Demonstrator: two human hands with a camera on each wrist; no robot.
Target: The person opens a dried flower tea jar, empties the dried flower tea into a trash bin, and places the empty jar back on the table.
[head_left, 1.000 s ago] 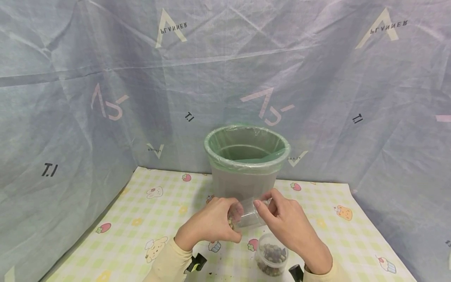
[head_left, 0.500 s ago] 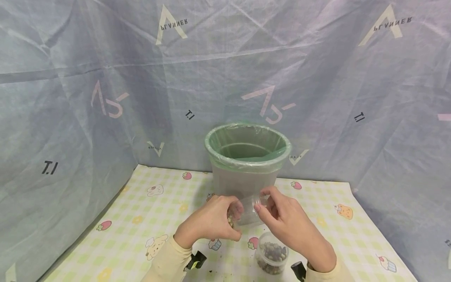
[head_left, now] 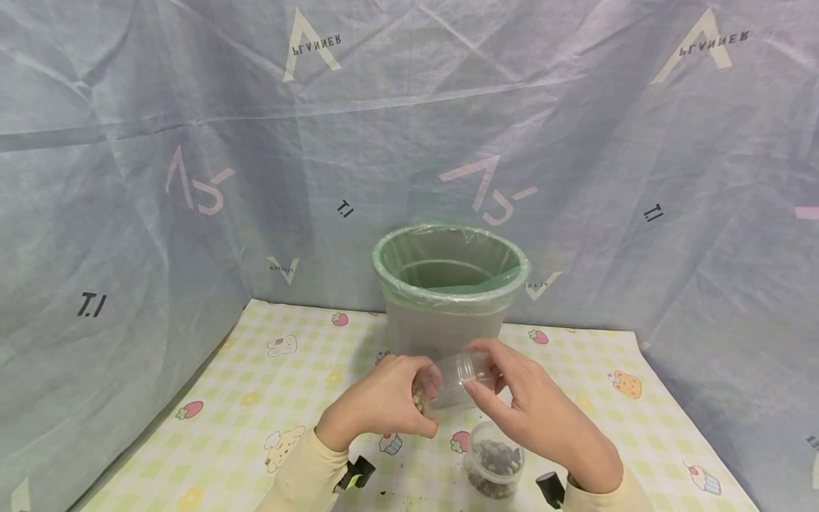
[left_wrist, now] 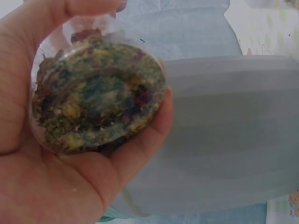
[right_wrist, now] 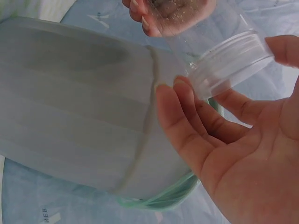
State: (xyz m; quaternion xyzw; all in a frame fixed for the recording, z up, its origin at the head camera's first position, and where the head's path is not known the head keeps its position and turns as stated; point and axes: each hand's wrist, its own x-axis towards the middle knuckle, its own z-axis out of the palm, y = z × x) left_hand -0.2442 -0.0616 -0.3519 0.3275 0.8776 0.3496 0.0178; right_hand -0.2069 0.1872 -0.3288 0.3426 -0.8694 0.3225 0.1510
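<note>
My left hand (head_left: 387,398) grips a clear plastic jar (head_left: 444,387), tipped on its side with its mouth end toward the right. Dried flowers and leaves (left_wrist: 98,102) fill its bottom end, seen through the base in the left wrist view. The right hand (head_left: 521,398) has its thumb and fingers around the jar's clear ridged lid (right_wrist: 233,60). In the right wrist view the thumb touches one edge of the lid and the fingers curl below it. Under the right hand, a second clear tub (head_left: 494,466) with greyish-brown bits stands on the table.
A grey bin (head_left: 441,331) lined with a green plastic bag (head_left: 397,284) stands just behind the hands. Dark crumbs lie on the checked tablecloth (head_left: 217,434) near the front. A grey-blue printed cloth (head_left: 320,156) hangs around the back and sides.
The right hand's thumb and fingers have spread wider and turned around the lid, showing more of its ridges. The left hand and the jar have stayed nearly still.
</note>
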